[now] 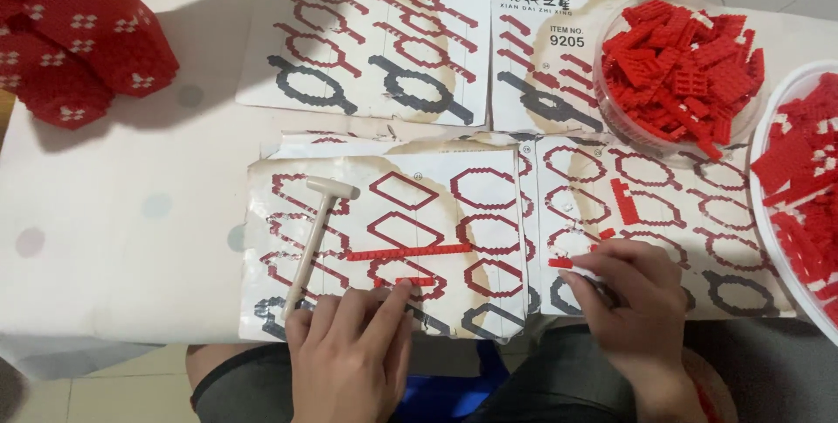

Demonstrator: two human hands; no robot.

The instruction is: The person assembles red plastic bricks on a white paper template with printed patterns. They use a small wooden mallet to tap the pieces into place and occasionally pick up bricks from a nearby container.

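My left hand (349,344) rests at the table's near edge, its fingertips touching a short red brick strip (403,282) on an instruction sheet (384,240). A longer red brick strip (408,252) lies just above it. My right hand (630,296) pinches a small red brick piece (561,262) over the right-hand sheet (663,213). Another small red piece (607,233) and a red strip (623,201) lie just beyond that hand.
A small beige plastic hammer (316,235) lies left of my left hand. Two clear bowls of red bricks stand at the right: one at the back (679,69), one at the edge (803,196). A built red brick model (74,30) sits far left. More sheets (367,43) lie behind.
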